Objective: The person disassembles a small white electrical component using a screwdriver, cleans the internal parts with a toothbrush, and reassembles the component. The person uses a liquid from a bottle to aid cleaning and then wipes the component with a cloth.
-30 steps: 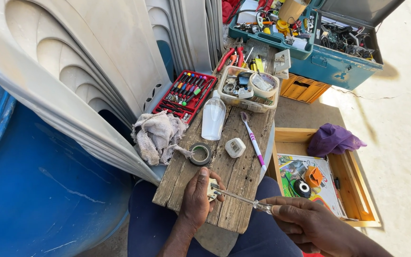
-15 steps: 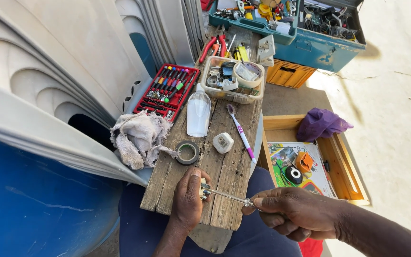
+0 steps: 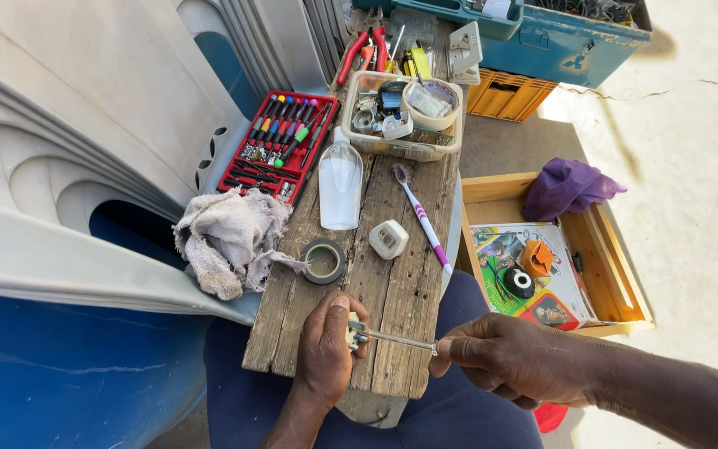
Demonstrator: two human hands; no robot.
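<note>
Hands first, since they hide the most from my seat: in the head view my left hand (image 3: 327,347) is curled shut around a small pale plug-like part (image 3: 356,333) at the near end of the wooden plank (image 3: 392,287), and so little of that part shows between the fingers that I cannot tell its full shape. My right hand (image 3: 513,359) is clamped on the clear handle of a thin screwdriver (image 3: 396,340), whose tip meets the part in the left hand; the handle's rear is buried in the fist. The two hands are apart, joined only by the tool. The right forearm runs out of the lower right corner, and something red (image 3: 550,416) peeks from under it, too hidden to name. Further up the plank lie a roll of dark tape (image 3: 324,261), a white square plug (image 3: 389,239), a purple and white toothbrush (image 3: 421,218) and a clear plastic bottle (image 3: 341,183) standing upright. A grey rag (image 3: 228,241) hangs off the plank's left edge. The clear plastic tub (image 3: 405,148) at the far end holds small metal bits and a white round cup, hard to sort. The red case (image 3: 280,143) carries rows of coloured drivers. The wooden tray (image 3: 617,278) to the right holds a printed sheet, a black spool and an orange piece, with a purple cloth (image 3: 569,187) over its far corner. The blue toolbox (image 3: 558,46) is cut off at the top.
</note>
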